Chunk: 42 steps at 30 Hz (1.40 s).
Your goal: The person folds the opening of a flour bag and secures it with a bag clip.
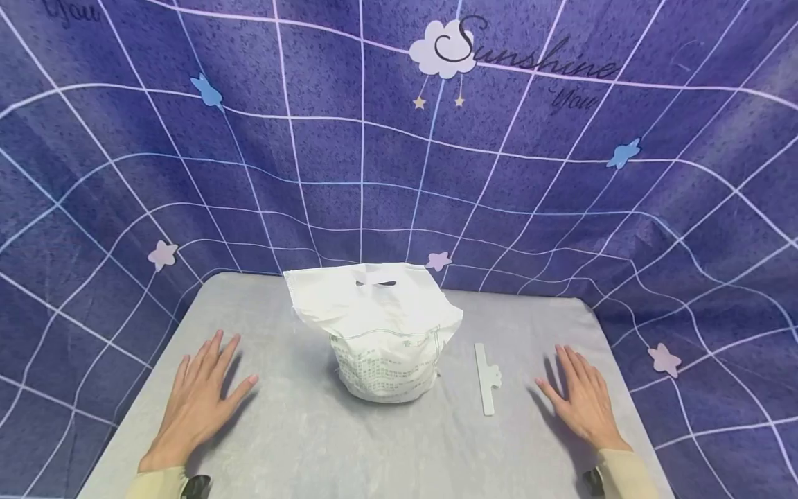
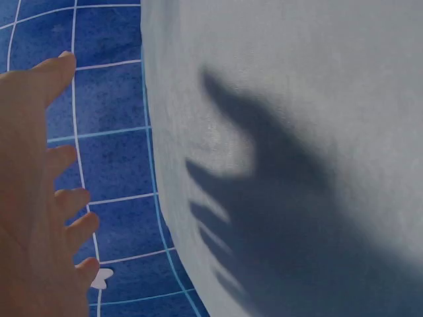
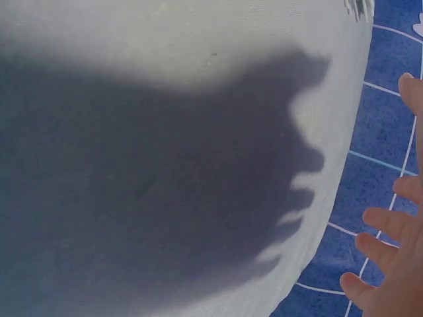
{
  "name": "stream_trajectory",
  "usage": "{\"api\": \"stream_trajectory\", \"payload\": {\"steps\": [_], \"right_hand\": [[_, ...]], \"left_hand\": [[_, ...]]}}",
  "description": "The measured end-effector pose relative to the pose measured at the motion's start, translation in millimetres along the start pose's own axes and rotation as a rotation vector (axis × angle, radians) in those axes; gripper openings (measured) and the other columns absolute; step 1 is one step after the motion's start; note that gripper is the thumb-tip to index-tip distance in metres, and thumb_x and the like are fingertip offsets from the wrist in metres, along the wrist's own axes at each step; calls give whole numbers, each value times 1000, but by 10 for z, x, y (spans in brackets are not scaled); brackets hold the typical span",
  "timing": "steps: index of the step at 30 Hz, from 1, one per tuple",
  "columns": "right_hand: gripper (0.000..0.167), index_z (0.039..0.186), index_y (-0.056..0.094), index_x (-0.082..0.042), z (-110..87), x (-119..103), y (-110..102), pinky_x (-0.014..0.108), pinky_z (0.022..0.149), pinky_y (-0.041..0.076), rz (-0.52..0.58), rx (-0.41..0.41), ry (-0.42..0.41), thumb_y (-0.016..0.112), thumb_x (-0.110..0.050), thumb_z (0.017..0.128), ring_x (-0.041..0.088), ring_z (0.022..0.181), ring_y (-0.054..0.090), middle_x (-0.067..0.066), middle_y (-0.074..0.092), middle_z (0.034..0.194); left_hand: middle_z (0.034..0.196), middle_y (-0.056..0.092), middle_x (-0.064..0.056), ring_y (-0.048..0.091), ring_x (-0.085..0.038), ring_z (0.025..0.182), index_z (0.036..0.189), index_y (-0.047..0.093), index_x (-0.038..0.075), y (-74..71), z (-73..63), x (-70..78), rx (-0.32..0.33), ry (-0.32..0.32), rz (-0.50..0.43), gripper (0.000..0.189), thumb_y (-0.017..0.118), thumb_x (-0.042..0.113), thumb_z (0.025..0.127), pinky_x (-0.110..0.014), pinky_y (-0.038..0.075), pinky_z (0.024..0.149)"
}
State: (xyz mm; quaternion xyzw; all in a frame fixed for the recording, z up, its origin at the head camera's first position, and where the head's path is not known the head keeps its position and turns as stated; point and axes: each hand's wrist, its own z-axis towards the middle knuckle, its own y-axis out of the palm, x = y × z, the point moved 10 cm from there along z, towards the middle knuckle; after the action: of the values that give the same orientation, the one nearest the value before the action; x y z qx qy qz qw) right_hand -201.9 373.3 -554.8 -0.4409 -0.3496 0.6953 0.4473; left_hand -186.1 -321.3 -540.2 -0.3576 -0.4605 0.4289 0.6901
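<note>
A white bag (image 1: 386, 360) with a slot cut in its wide, flat top and rows of faint green print below stands in the middle of the table in the head view. To its right lies a thin pale bag clip (image 1: 484, 380), with a small shaped tab on one side. My left hand (image 1: 202, 398) hovers over the table left of the bag, fingers spread, touching nothing; its palm side (image 2: 30, 198) shows in the left wrist view. Right of the clip, my right hand (image 1: 580, 398) is likewise held above the surface with fingers extended and nothing in it.
The table (image 1: 274, 443) has a grey cloth cover. A purple-blue curtain (image 1: 324, 152) with white grid lines, stars and a cloud hangs behind it and down both sides. Each hand casts a dark shadow on the cloth.
</note>
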Motion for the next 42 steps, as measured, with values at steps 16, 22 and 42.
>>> {"api": "stream_trajectory", "payload": {"steps": [16, 22, 42], "right_hand": [[81, 160, 46, -5, 163, -179, -170, 71, 112, 34, 51, 36, -24, 79, -39, 94, 54, 141, 44, 27, 50, 156], [78, 157, 50, -4, 257, -307, -274, 70, 110, 36, 70, 59, -55, 80, -37, 93, 53, 138, 49, 26, 54, 153], [73, 155, 55, -8, 541, -801, -523, 66, 113, 38, 130, 76, -109, 82, -36, 93, 44, 137, 55, 18, 61, 149]], "left_hand": [[167, 37, -24, 31, -47, 156, 165, 40, 11, -344, 203, 148, 97, 10, 14, 83, 70, 51, 99, -53, 3, 134], [162, 47, -20, 41, -46, 148, 162, 46, 13, -523, 315, 293, 166, 64, 50, 84, 73, 54, 94, -53, 10, 134], [158, 53, -17, 49, -42, 141, 161, 49, 13, -998, 622, 807, 258, 189, 69, 87, 59, 69, 96, -48, 22, 130]]}}
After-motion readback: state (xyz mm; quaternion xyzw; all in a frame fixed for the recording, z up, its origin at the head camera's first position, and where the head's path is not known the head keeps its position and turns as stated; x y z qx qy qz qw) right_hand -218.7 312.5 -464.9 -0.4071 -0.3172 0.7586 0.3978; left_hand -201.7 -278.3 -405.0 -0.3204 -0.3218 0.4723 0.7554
